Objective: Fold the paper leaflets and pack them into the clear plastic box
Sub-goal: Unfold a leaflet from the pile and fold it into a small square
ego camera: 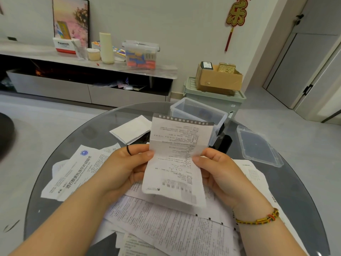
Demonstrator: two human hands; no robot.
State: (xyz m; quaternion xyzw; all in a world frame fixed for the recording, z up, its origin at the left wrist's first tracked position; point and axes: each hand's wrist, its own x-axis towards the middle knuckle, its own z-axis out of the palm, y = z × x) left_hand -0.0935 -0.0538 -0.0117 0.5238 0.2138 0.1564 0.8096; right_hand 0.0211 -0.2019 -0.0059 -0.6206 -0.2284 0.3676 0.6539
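I am holding a narrow white paper leaflet printed with small black text (177,163) upright in front of me, above the round grey glass table (73,137). My left hand (127,163) is pinching its left edge, thumb on the printed face and fingers curled behind. My right hand (219,170) is pinching the right edge in the same way. The leaflet is showing cross creases, and its lower end is curling toward me over the loose pile of unfolded printed sheets (166,228) that is lying under my wrists.

The clear rectangular plastic box (199,111) is standing open at the far side of the table, just beyond the leaflet's top edge. Its flat clear plastic lid (258,146) is lying on the glass to the right of it, apart from it. A folded white paper packet (132,129) is lying left of the box. A large crumpled leaflet with a round blue logo (73,174) is lying spread out beside my left forearm.

I am wearing a thin black ring (128,150) on my left index finger and a braided yellow and red bracelet (258,218) on my right wrist.
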